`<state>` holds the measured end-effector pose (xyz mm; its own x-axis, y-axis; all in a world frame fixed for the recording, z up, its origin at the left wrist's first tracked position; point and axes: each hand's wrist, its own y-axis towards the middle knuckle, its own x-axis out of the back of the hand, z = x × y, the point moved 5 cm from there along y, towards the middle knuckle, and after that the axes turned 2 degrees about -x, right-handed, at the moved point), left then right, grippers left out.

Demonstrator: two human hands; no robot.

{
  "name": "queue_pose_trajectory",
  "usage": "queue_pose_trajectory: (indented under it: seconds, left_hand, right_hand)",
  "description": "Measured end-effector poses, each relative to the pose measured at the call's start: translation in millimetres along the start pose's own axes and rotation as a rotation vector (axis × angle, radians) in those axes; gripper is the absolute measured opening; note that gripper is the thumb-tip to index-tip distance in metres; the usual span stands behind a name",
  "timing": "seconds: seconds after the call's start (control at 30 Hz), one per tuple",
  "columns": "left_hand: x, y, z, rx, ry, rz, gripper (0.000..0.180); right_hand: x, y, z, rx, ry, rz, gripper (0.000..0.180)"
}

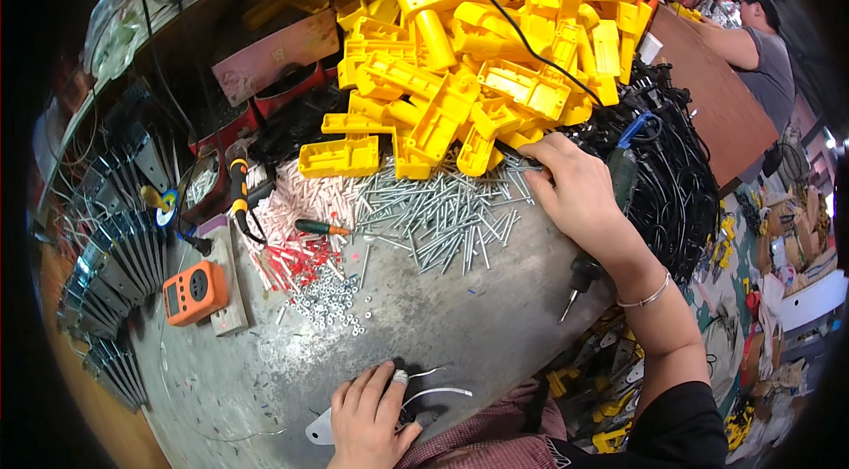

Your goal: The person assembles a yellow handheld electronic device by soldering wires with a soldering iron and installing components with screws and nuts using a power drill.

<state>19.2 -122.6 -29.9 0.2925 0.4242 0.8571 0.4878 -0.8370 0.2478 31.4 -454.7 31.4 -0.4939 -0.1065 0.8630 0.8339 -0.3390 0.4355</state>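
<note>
My left hand point(370, 420) is at the near edge of the grey metal table, its fingers bent over a small metal plate point(320, 428) with a rounded, holed end. Most of that piece is hidden by the hand. White strips or wires point(439, 392) stick out to its right. My right hand point(570, 186) reaches to the right edge of a heap of yellow plastic housings point(451, 106), thumb apart from the fingers. A small dark part point(511, 152) lies by its fingertips. Long silvery screws point(442, 221) are spread just left of that hand.
An electric screwdriver point(579, 279) hangs by my right forearm, beside bundled black cables point(672, 168). On the left are an orange meter point(196, 292), a soldering iron point(239, 190) and stacked metal brackets point(115, 266). Nuts point(327, 301) and a green-handled screwdriver point(321, 228) lie mid-table. A person point(761, 53) sits far right.
</note>
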Motion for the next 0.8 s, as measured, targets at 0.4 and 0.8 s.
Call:
queue_pose_trajectory:
  seconds: [0.4, 0.8]
  left_hand:
    - [2.0, -6.5, 11.7, 0.018, -0.134, -0.118, 0.097]
    - [31.1, -41.4, 11.6, 0.165, 0.001, -0.329, 0.080]
  right_hand:
    - [-24.8, 25.5, -20.9, -0.036, -0.100, 0.062, 0.045]
    - [-20.1, 38.7, -10.4, 0.040, -0.187, 0.010, 0.041]
